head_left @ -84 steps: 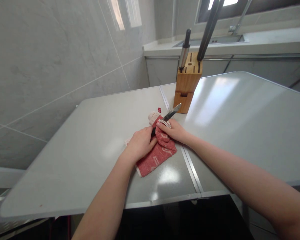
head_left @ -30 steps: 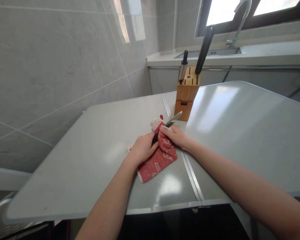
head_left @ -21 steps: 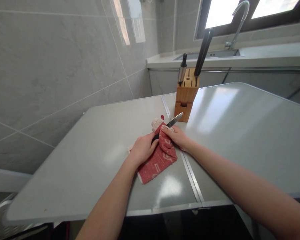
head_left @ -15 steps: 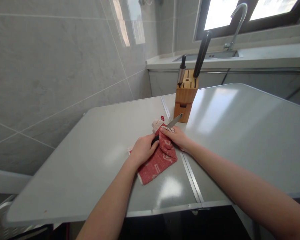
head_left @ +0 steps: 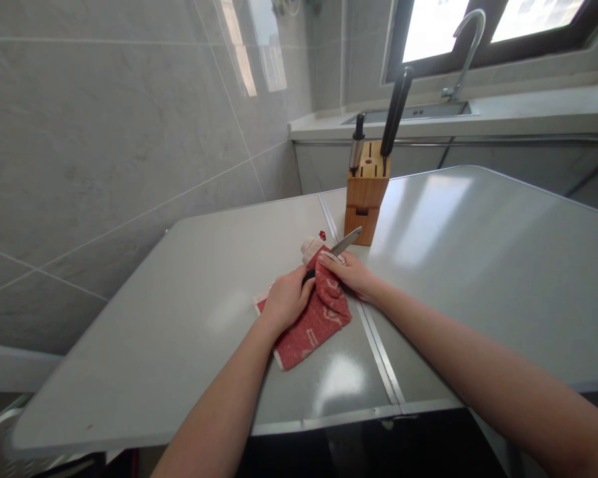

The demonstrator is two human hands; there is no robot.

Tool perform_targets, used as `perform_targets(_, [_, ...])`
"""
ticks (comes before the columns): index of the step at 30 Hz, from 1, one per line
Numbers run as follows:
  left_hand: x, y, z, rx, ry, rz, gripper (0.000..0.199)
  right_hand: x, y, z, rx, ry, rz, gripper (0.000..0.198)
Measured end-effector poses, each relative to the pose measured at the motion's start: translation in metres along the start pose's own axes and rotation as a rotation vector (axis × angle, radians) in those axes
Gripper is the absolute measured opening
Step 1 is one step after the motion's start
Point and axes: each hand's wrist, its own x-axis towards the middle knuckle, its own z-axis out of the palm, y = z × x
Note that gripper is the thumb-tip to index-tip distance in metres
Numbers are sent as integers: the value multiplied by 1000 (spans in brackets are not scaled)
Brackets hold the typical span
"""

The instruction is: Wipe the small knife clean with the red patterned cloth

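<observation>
My left hand [head_left: 286, 297] is closed round the black handle of a knife [head_left: 347, 240], whose blade tip points away to the right, just in front of the knife block. A red and white towel [head_left: 311, 332] is draped under and over the knife. With my right hand [head_left: 351, 272] I pinch a fold of this towel round the blade, so the part of the blade near the handle is hidden. The wooden knife block [head_left: 366, 196] stands upright just beyond, with a long black-handled knife [head_left: 397, 109] and a sharpening steel or similar tool [head_left: 357, 145] in its slots.
All this is on a pale folding table [head_left: 219, 265] with a metal seam down its middle. A tiled wall [head_left: 104, 119] rises at the left. Behind the table runs a counter [head_left: 528, 109] with a sink and a curved tap [head_left: 471, 50].
My hands, the towel and the knife keep nearly the same pose. The whole view has shifted slightly, with the knife block now a little further left in it.
</observation>
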Motion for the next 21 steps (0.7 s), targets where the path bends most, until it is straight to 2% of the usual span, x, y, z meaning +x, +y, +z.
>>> perform_targets(7, [1, 0, 2, -26, 35, -26, 23, 1, 1, 0, 35, -25, -15, 29])
perform_targets(21, [4, -2, 7, -67, 92, -34, 23, 1, 2, 0, 26, 47, -77, 29])
